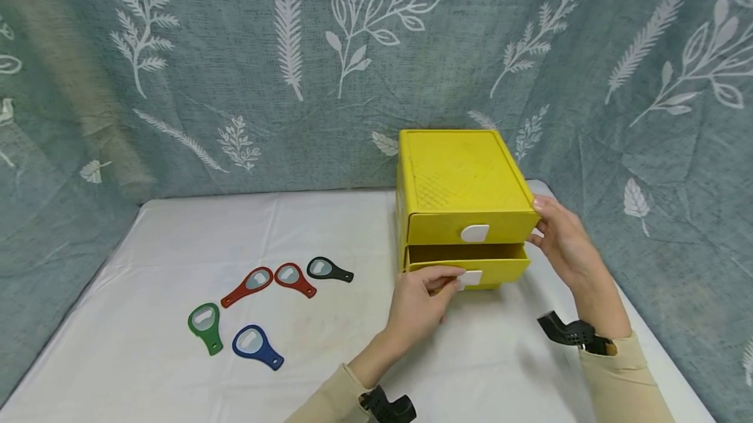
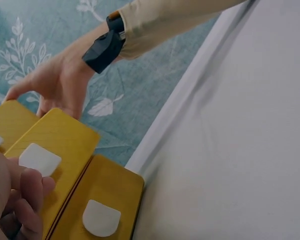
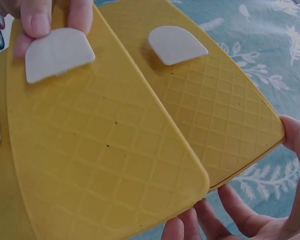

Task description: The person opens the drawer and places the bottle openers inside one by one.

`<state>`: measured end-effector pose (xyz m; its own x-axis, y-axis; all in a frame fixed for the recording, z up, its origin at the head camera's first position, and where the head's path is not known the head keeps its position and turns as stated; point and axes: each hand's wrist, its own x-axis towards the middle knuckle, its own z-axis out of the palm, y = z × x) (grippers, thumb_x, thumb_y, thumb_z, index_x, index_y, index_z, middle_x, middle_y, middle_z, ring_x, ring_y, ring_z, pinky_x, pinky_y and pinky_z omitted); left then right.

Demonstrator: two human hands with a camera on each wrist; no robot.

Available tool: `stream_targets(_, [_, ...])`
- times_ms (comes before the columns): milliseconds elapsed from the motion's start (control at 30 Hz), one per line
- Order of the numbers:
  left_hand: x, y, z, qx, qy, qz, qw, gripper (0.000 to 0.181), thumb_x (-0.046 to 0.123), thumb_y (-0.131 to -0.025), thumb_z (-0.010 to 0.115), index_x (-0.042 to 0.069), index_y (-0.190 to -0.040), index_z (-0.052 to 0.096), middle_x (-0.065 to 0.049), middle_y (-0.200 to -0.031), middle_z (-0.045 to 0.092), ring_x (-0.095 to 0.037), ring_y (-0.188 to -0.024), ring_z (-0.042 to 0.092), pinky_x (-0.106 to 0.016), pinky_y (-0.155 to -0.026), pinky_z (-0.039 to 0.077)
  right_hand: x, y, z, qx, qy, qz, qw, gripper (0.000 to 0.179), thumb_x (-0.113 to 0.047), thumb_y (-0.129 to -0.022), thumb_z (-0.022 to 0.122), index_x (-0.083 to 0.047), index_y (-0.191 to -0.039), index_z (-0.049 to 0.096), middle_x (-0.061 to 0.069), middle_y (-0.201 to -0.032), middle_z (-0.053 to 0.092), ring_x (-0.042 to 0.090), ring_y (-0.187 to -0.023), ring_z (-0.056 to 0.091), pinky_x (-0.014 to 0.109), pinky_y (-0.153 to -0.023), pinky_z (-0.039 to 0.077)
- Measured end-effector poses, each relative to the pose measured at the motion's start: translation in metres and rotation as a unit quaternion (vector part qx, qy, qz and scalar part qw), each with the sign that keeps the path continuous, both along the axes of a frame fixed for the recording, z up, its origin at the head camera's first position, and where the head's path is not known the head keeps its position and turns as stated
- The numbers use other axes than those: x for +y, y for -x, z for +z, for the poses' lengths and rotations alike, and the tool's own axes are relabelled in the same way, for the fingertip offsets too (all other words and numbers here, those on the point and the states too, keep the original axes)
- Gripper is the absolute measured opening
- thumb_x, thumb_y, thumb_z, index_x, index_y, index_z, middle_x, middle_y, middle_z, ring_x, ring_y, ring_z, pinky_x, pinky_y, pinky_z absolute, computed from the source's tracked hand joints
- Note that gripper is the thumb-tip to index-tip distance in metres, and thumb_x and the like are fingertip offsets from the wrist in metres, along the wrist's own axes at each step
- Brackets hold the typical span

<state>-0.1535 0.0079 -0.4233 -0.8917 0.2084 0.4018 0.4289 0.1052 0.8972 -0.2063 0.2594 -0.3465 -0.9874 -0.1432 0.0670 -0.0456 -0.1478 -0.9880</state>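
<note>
A yellow drawer cabinet [image 1: 465,168] stands on the table, its middle drawer [image 1: 500,270] pulled partly out. My left hand [image 1: 420,302] pinches the white handle [image 3: 60,55] on that drawer, fingers at its upper edge. The top drawer [image 1: 435,230] is in, and so is the bottom drawer [image 2: 112,195], which the head view mostly hides. With my right hand [image 1: 567,240] I hold the cabinet's right side near the front. In the right wrist view its thumb [image 3: 296,132] lies against the upper corner and its other fingers touch the side wall.
Left of the cabinet several bottle openers lie flat on the white cloth: green [image 1: 206,328], blue [image 1: 259,346], black [image 1: 329,269] and two red, one red opener [image 1: 247,286] beside the other [image 1: 295,279]. A patterned curtain [image 1: 235,70] hangs behind the table [image 1: 147,384].
</note>
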Motion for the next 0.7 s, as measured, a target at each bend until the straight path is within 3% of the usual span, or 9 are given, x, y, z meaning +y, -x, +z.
stream_targets(300, [-0.001, -0.013, 0.001, -0.010, -0.004, -0.019, 0.9997, 0.019, 0.003, -0.090, 0.071, 0.010, -0.107, 0.076, 0.000, -0.096, 0.074, -0.005, -0.031, 0.044, -0.023, -0.033, 0.040, 0.003, 0.002, -0.002, 0.016, -0.005, 0.015, 0.9997, 0.027, -0.027, -0.105, 0.049, -0.013, -0.123, 0.062, 0.001, -0.114, 0.061, 0.020, -0.106, 0.052, 0.036, -0.086, 0.045])
stream_targets(700, [-0.002, -0.028, 0.002, -0.009, 0.003, -0.032, 0.9994, 0.020, 0.002, -0.089, 0.072, 0.010, -0.107, 0.077, 0.000, -0.098, 0.073, -0.002, -0.030, 0.043, -0.023, -0.031, 0.039, 0.006, 0.000, -0.001, 0.005, -0.007, 0.021, 0.9997, 0.025, -0.026, -0.105, 0.049, -0.016, -0.124, 0.061, 0.000, -0.115, 0.062, 0.019, -0.106, 0.053, 0.037, -0.087, 0.044])
